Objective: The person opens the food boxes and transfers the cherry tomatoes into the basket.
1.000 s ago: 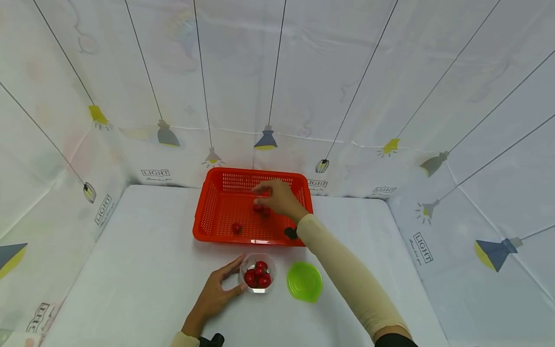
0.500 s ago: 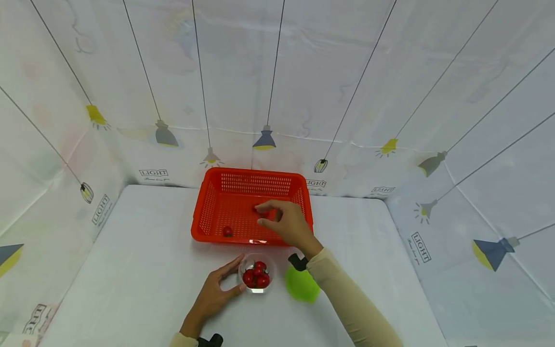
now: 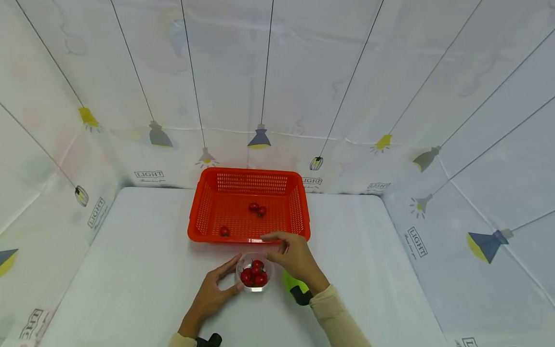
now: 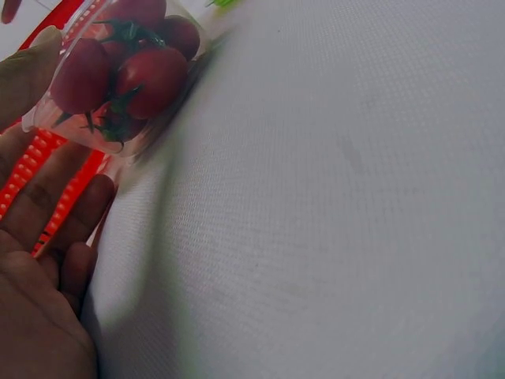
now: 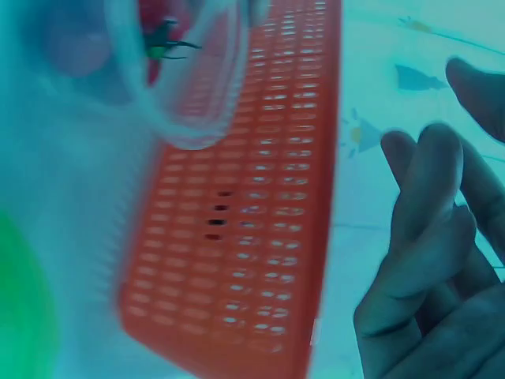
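Observation:
A small clear plastic cup (image 3: 255, 289) stands on the table, with several red cherry tomatoes (image 3: 256, 273) and their green stems inside. My left hand (image 3: 212, 294) holds the cup from its left side, thumb near the front and fingers behind; the left wrist view shows the thumb (image 4: 30, 75) against its wall. Just right of the cup's rim hovers my right hand (image 3: 295, 255), thumb and index finger apart. In the right wrist view I see nothing between the fingers (image 5: 418, 237) and thumb. A bright green round lid or dish (image 3: 289, 279) is partly hidden beneath the right hand and wrist.
Behind the cup sits a red-orange perforated plastic basket (image 3: 197, 212). Two tomatoes (image 3: 257, 209) lie together in its middle, and another tomato (image 3: 224, 231) lies near its front left. The white table (image 3: 143, 250) meets patterned sheet walls (image 3: 282, 86) at the back and sides.
My right hand has come out of the basket, forward to the cup's right side, over the green piece. The front-left tomato in the basket has shifted left. The left hand stays at the cup.

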{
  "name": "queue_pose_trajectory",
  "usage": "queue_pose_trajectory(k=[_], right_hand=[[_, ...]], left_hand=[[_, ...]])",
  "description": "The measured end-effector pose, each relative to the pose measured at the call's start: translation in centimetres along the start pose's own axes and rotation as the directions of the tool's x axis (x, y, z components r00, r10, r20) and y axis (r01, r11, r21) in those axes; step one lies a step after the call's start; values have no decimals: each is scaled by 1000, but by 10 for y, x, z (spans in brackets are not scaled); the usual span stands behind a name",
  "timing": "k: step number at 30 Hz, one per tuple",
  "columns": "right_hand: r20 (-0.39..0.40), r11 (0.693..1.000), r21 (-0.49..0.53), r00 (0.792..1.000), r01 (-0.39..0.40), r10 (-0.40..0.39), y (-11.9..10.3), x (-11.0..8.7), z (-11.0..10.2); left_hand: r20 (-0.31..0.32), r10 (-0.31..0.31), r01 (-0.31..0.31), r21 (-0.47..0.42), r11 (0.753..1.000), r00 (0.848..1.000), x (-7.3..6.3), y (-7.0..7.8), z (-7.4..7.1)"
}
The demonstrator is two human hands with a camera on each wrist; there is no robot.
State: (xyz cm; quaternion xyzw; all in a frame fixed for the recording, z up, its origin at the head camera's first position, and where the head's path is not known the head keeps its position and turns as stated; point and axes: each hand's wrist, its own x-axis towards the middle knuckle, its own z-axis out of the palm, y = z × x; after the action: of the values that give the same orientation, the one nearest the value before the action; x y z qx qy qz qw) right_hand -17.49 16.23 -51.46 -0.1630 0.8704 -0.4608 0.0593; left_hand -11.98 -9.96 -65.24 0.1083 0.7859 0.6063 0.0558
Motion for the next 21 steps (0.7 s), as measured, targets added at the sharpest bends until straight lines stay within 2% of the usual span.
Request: queue_pose_trajectory(k=[9,15,21], right_hand=[[181,998,-53,983,35,-25,25,-10,15],[229,996,-91,973,17,4,31,-13,23],[245,993,-122,969,6,24,35,-14,27]], left_hand=[[-3,15,-15,4,1000,1000,0,-3,1],[-2,32,-32,-12,999,999,0,-4,1],[1,40,-40,-20,999,999,0,-5,1]])
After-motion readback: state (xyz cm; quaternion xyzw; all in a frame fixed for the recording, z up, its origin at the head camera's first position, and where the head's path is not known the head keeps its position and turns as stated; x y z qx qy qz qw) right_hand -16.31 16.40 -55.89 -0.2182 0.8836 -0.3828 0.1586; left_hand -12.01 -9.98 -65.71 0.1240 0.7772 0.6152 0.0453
